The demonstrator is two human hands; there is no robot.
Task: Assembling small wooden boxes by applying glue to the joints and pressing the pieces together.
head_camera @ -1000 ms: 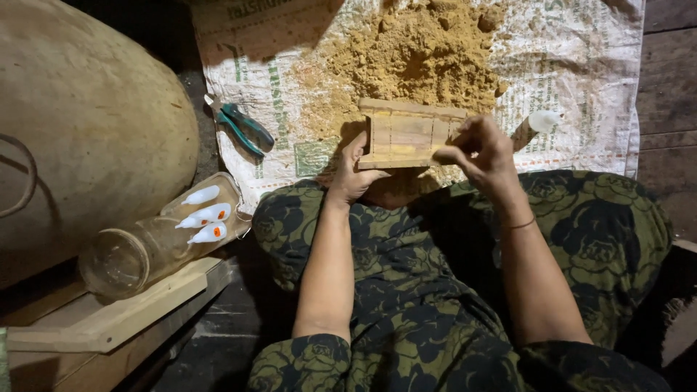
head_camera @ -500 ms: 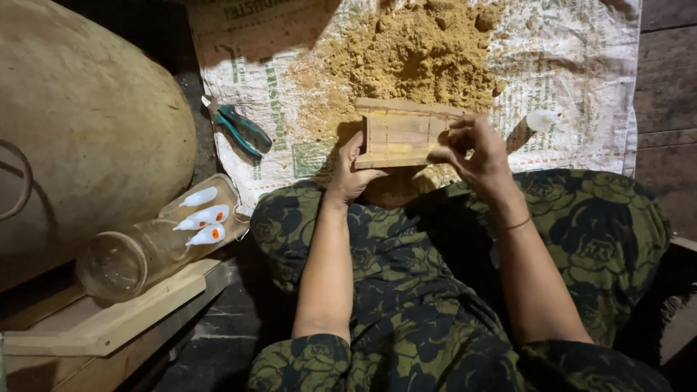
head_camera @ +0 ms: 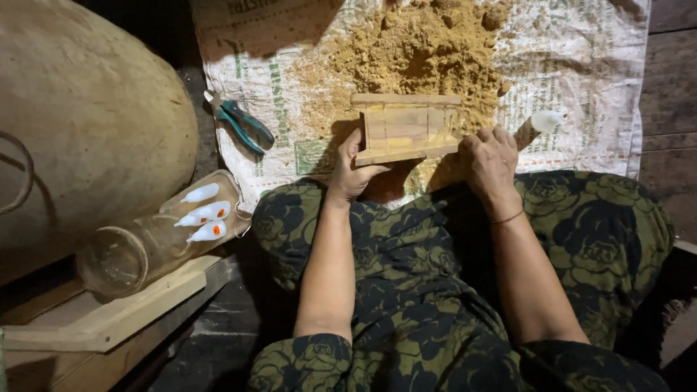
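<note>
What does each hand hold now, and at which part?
Left hand grips the small wooden frame at its lower left corner. Right hand touches its right end; a firm grip cannot be told.

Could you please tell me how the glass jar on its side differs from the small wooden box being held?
The glass jar is clear and round; the wooden box is opaque, pale and rectangular. The jar lies untouched on a wooden board at the left, while the box is gripped by the left hand and touched by the right hand above the sawdust pile. The jar holds small white tubes; the box's contents are hidden.

Woven sack (head_camera: 581, 65) on floor, sawdust (head_camera: 428, 51), pliers (head_camera: 243, 125)
</note>
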